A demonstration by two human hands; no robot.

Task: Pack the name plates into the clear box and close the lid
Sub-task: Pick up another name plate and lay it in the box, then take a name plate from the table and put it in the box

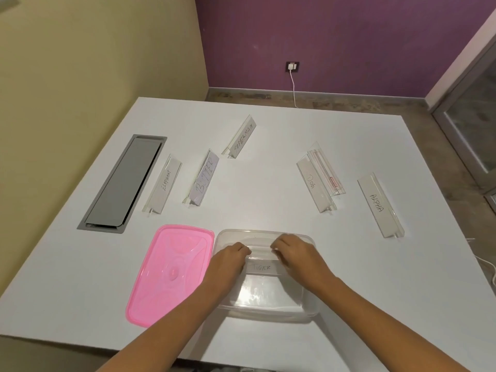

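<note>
I'm pinching the TIGER plate (pixel 261 267) with left hand (pixel 231 257) and right hand (pixel 293 253), fingers curled on its ends, inside the clear box (pixel 268 315); pink lid (pixel 169 275) lying just beside

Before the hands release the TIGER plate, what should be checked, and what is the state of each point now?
1. TIGER plate inside the clear box: ok.
2. Left hand and right hand both grip it: ok.
3. Plate resting flat on the box floor: cannot tell.
4. Pink lid off, lying beside the box: ok.
5. All plates packed: not ok; ELEPHANT, BUTTER, SUPERMAN, DOG, ALPHA and a red-labelled plate behind DOG stand on the table.
</note>
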